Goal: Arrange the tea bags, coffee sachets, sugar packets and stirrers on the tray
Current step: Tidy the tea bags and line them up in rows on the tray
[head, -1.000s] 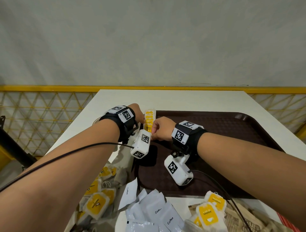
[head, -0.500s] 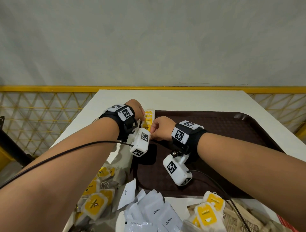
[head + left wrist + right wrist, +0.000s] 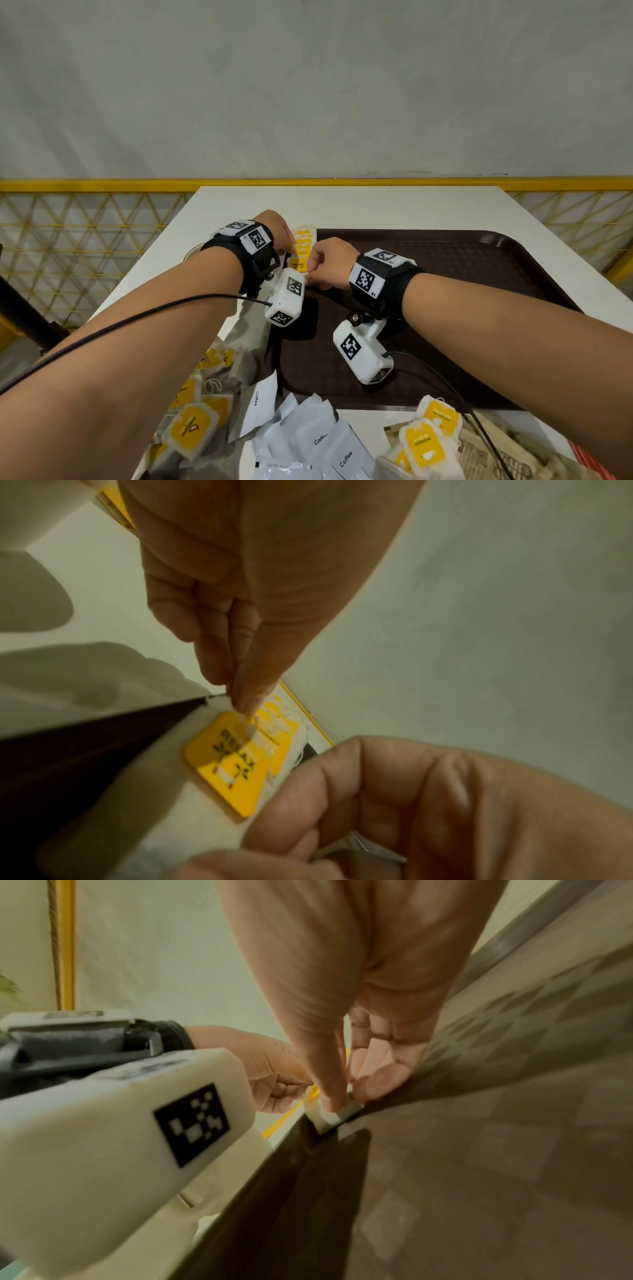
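At the brown tray's far left corner, both hands square a row of yellow tea bags: the left hand and right hand each hold a narrow pinching grip on the nearest bag, apparently aligning it along the rim.

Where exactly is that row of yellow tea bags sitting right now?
In the head view, the row of tea bags lies along the far left edge of the brown tray, between the left hand and right hand, which both pinch it.
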`<action>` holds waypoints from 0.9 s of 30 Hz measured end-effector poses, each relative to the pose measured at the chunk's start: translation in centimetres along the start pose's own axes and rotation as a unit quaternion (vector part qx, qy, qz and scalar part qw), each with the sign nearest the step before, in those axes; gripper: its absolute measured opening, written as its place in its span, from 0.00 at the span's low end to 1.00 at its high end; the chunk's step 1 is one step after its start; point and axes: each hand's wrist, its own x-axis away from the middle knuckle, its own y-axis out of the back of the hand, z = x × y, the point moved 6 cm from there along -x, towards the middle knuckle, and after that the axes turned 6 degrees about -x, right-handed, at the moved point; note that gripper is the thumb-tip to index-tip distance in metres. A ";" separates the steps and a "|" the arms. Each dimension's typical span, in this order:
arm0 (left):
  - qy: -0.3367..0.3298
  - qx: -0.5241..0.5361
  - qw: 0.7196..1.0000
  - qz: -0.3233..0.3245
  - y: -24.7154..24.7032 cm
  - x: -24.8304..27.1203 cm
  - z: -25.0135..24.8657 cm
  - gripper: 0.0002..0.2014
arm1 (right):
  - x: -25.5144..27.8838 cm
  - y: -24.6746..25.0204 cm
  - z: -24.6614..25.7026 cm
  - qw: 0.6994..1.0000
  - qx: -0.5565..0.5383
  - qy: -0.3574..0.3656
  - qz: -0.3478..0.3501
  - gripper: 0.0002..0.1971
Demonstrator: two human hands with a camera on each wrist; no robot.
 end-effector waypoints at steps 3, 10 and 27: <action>0.011 0.000 1.000 -0.003 0.2 0.1 0.4 0.12 | -0.1 -0.1 0.5 1.000 0.022 -0.011 0.004 0.14; 0.009 -0.034 0.998 0.043 0.2 1.6 0.4 0.12 | -0.1 -0.3 0.5 0.998 0.053 -0.037 0.005 0.16; -0.025 -0.021 0.998 0.058 -0.2 1.8 -0.7 0.08 | 0.4 -0.2 0.5 0.998 0.046 0.011 0.031 0.09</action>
